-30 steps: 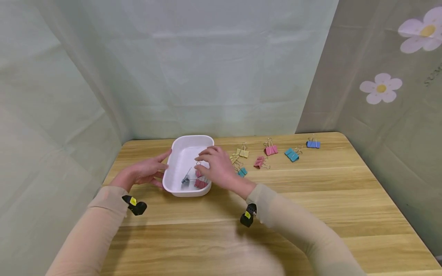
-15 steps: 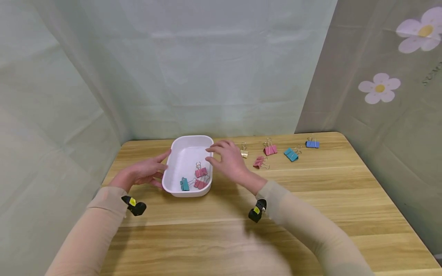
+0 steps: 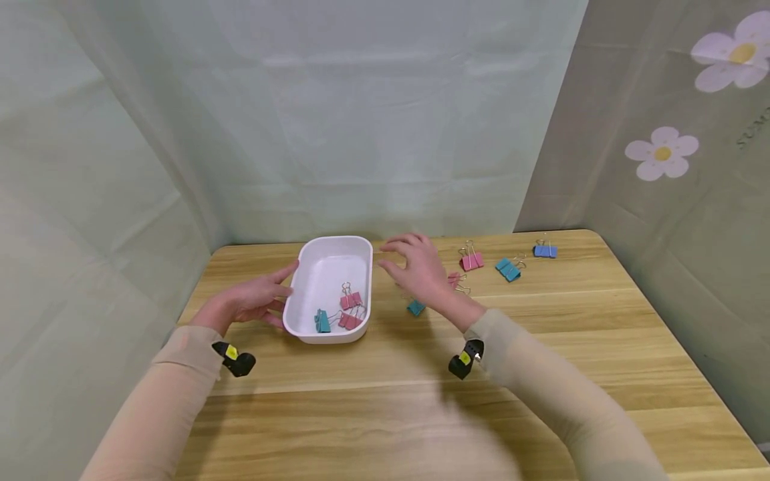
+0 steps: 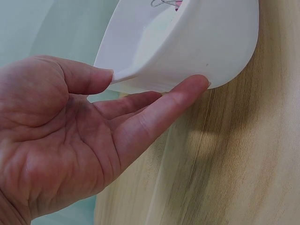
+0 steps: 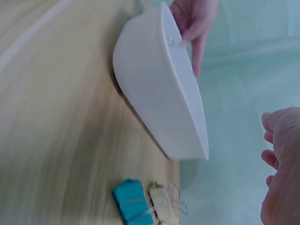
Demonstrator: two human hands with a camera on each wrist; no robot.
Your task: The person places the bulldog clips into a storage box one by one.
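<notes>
Risk is arising at the white tray point(image 3: 329, 284): left hand point(image 3: 249, 300) is bracing its side with relaxed fingers; right hand point(image 3: 424, 270), released and empty, is hovering over the desk's point(image 3: 541, 347) loose binder clips point(image 3: 415, 307), likely scattering them.

The right hand point(image 3: 424, 270) covers a pink clip point(image 3: 455, 282) in part, and whatever lies under the palm can't be seen from the head view. In the right wrist view that hand is cut off by the frame's edge — only fingers point(image 5: 276, 140) show — while the teal clip point(image 5: 131, 200) and the yellow clip point(image 5: 161, 202) beside it are soft with blur. The left wrist view crops the white tray point(image 4: 201, 42) at the top — just a scrap of clip wire point(image 4: 164, 3) peeks in. The left hand point(image 4: 70, 140) runs off the frame's left and bottom edges.
</notes>
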